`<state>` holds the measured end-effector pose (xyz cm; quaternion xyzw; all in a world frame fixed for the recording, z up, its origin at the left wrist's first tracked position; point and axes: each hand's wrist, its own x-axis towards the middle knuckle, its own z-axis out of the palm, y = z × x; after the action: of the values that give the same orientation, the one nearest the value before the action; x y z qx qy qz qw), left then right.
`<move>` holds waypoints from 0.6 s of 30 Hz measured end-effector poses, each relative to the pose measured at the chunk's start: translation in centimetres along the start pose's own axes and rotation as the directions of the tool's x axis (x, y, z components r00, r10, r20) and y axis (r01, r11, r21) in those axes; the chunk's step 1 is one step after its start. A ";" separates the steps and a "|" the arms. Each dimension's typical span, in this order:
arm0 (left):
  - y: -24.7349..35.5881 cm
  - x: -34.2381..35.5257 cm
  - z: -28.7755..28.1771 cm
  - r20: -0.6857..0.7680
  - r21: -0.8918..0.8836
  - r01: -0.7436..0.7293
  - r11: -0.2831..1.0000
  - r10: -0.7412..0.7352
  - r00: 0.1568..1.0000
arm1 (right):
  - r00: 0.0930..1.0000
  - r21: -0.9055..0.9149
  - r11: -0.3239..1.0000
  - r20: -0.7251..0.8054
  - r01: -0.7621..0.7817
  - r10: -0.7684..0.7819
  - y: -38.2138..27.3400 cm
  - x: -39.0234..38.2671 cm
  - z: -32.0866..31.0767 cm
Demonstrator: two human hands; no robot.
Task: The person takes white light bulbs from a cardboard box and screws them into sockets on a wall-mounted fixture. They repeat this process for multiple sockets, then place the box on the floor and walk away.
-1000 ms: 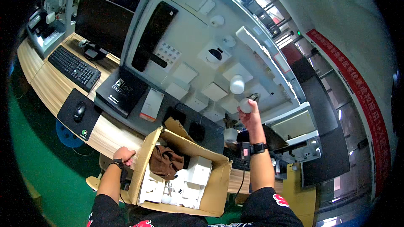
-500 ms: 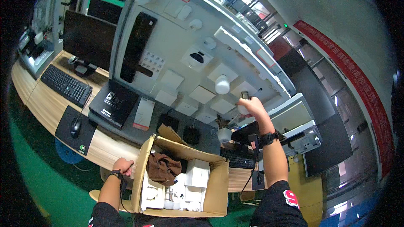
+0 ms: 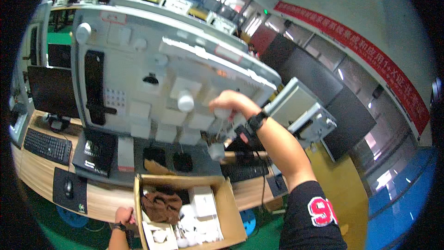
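My right hand reaches up to the upright grey panel, its fingers closed around a white light bulb; motion blurs the fingertips and the bulb. Left of that hand, a rounded white bulb sticks out from a square plate on the panel. Low on the left, my left hand is curled at the desk edge beside the open cardboard box; I cannot make out whether its fingers grip anything. Inside the box are a brown cloth, a white carton and several white bulbs.
On the desk at left are a monitor, a keyboard and a mouse. A black box and a white-and-red carton stand below the panel. A white cup-shaped fixture sits below my right hand, near another keyboard.
My view has swung to the right, so the panel and box appear further left. My right hand stays raised with the bulb, now turned more across the panel. My left hand remains beside the box.
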<state>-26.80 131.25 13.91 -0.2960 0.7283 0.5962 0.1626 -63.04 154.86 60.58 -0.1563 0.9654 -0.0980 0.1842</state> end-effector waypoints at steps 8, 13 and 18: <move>2.1 1.2 0.6 -0.131 0.120 -0.232 0.965 0.247 0.960 | 0.996 0.967 0.244 -0.063 0.077 -0.067 6.7 1.4 5.9; 19.1 -7.4 -3.9 -0.093 0.664 -0.500 0.556 0.724 0.683 | 0.927 0.927 -0.373 -0.107 -0.037 -0.359 7.5 3.2 8.8; 37.8 -11.1 1.7 0.269 0.468 -0.771 0.432 0.761 0.590 | 0.860 0.690 -0.702 -0.241 -0.174 -0.450 7.1 4.7 11.2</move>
<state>-42.06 139.85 49.29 0.1299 0.9165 0.3760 -0.0431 -64.74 158.36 47.07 -0.0980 0.1813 -0.9131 0.3519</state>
